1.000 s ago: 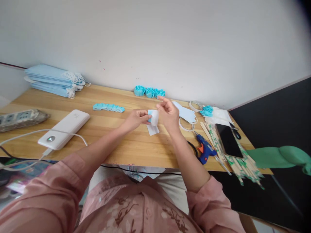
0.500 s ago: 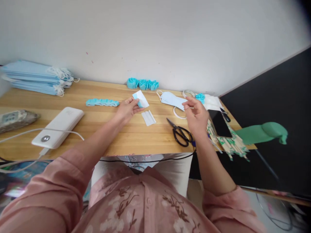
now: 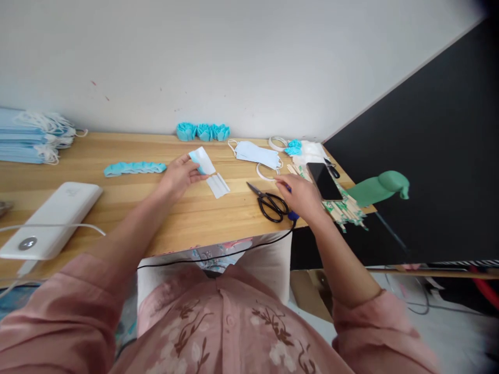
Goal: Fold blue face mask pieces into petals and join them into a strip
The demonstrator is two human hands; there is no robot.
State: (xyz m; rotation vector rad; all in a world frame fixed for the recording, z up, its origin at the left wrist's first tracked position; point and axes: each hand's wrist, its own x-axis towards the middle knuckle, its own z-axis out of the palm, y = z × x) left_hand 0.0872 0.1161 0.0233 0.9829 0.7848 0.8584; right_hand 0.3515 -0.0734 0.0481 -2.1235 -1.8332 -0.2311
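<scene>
My left hand (image 3: 180,175) pinches a cut piece of face mask (image 3: 203,160), part blue and part white. Just below it, a pale pleated piece (image 3: 218,186) lies on the wooden table (image 3: 187,221). My right hand (image 3: 298,192) is closed around a blue corded tool that looks like a glue gun (image 3: 293,215), mostly hidden by the fingers and palm. Black-handled scissors (image 3: 271,205) lie beside this hand. Beyond its fingertips are a white tape ring (image 3: 262,173) and a whole blue mask (image 3: 255,152).
Blue fabric flowers (image 3: 205,132) stand by the wall, and a gathered blue strip (image 3: 134,168) lies left. Stacked masks (image 3: 31,135) and a white power bank (image 3: 54,221) fill the left side. At right are a phone (image 3: 324,181), paper-wrapped sticks (image 3: 346,210) and a green object (image 3: 378,188).
My right hand has come down from above the mask and closed on the blue tool. The left hand still holds its mask piece. The view has turned rightward.
</scene>
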